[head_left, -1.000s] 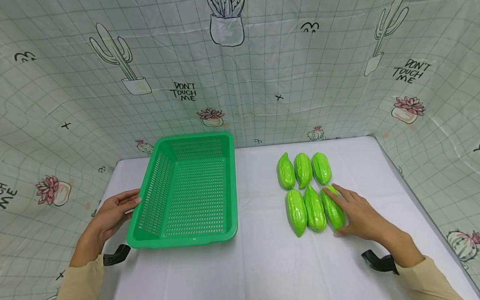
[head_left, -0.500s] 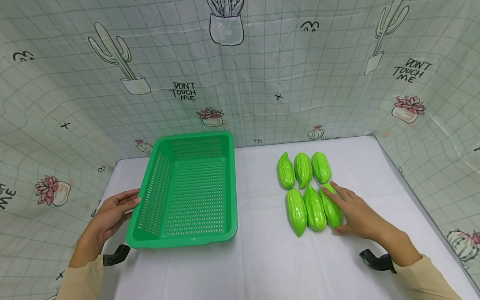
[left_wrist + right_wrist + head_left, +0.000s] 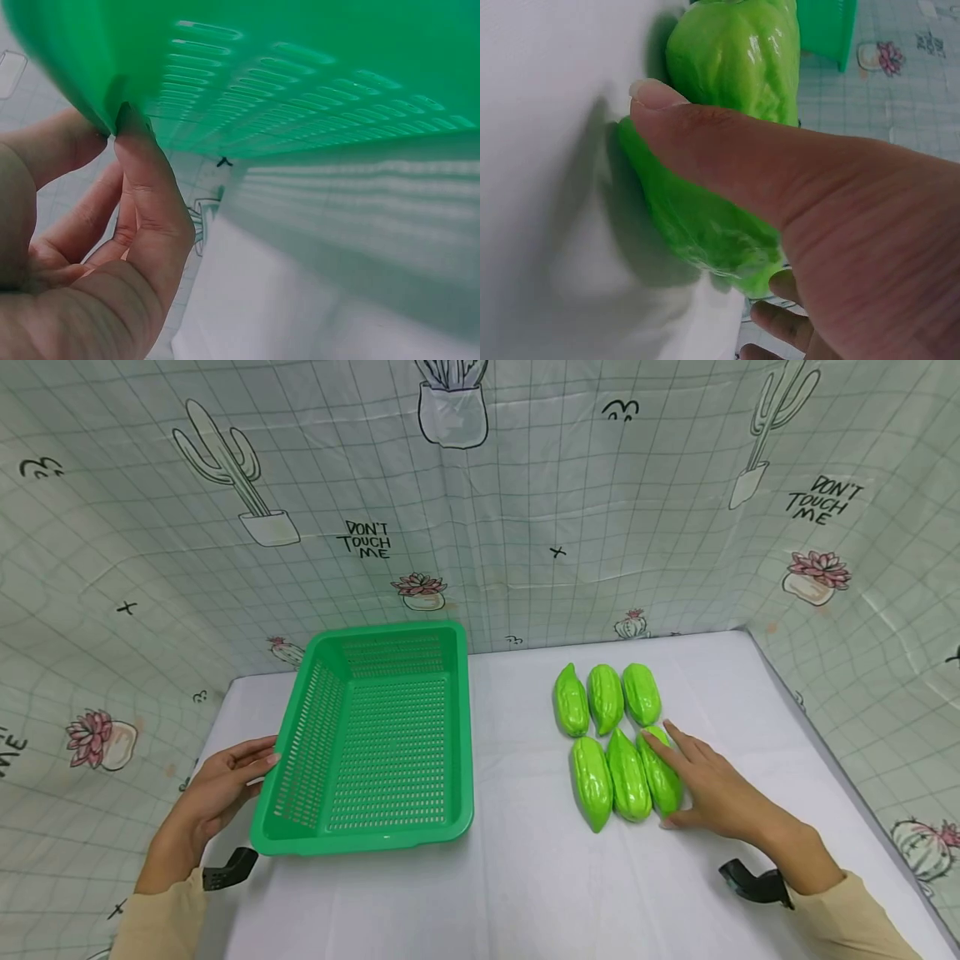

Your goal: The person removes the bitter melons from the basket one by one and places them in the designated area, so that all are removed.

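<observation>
On the left stands a green plastic basket (image 3: 388, 839) with slotted walls and nothing inside. My left hand (image 3: 227, 785) pinches its left rim between thumb and fingertips; the left wrist view shows the basket wall (image 3: 315, 45) right at the fingers. To the right lie glossy, ridged bitter melons in two rows of three. My right hand (image 3: 723, 789) spans the front-right bitter melon (image 3: 662, 777), fingers extended towards its far end and thumb by its near end. In the right wrist view the thumb crosses over this bitter melon (image 3: 705, 221), hiding part of it.
Beside the right hand's bitter melon lie a middle one (image 3: 628, 777) and a left one (image 3: 592, 783); three more, including a pointed one (image 3: 572, 702), form the back row. A white cloth (image 3: 517, 877) covers the table. Behind hangs a checked curtain (image 3: 510, 510) with cactus prints.
My right hand has shifted slightly left, and the front-right bitter melon has moved closer to its neighbour. The left hand stays at the basket's rim.
</observation>
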A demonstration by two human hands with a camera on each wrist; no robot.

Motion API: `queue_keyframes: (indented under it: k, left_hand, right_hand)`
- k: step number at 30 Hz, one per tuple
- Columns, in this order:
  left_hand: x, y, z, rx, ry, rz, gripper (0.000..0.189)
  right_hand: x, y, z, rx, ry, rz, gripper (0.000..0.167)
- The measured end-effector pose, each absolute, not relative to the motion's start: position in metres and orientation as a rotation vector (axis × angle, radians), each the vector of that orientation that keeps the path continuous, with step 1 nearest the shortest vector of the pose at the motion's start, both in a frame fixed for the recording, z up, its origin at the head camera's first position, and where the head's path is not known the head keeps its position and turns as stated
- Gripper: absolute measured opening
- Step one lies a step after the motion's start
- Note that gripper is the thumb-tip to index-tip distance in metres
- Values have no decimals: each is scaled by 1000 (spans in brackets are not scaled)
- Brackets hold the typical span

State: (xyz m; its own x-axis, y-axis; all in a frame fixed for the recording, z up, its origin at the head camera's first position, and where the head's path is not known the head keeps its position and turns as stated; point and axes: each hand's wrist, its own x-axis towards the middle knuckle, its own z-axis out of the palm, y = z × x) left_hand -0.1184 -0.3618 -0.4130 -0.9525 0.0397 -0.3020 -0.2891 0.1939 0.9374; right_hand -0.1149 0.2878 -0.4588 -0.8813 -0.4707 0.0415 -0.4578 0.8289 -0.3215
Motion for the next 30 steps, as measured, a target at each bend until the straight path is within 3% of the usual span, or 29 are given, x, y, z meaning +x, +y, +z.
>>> queue_keyframes:
  k: [9,17,30]
  left_hand:
    - [-117,-364,-415,-259,2194,1822,40]
    - [-116,-367,-418,-248,2118,1892,22]
    - [-116,-376,-425,-76,2215,1867,22]
  right_hand:
    - [-119,297,-446,-692,3026,-554,99]
    - [-126,309,-448,-554,3153,-551,80]
    - [-151,322,-454,-389,3233,-588,74]
